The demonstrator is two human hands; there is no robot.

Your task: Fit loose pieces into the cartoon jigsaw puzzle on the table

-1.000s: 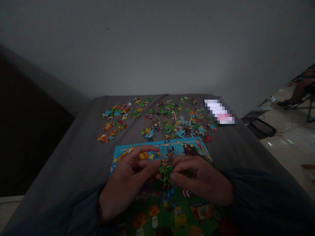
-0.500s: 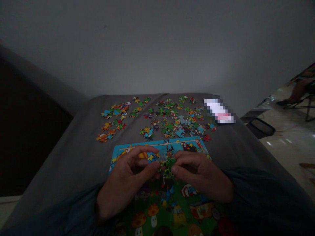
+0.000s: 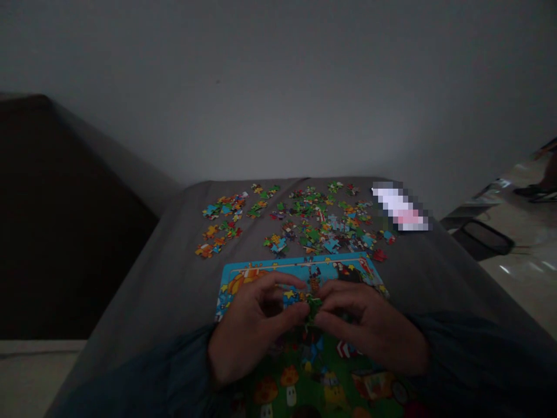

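Observation:
Over a puzzle board printed with a bright cartoon scene, my two hands meet close together. Between my fingertips are small green jigsaw pieces; whether they are joined I cannot make out in this dim light. My left hand pinches at their left side, its forefinger arched above the thumb. From the other side, my right hand grips the green part with thumb and fingers. Both hands hide the middle of the board, where mushrooms and a cart show lower down.
Loose jigsaw pieces lie scattered beyond the board, with a smaller group to the left. A blurred-out phone rests at the back right of the grey cloth. A pale wall rises behind.
The view has turned slightly left, so everything sits further right and lower. My hands keep their pinch on the pieces, with the fingers shifted only a little.

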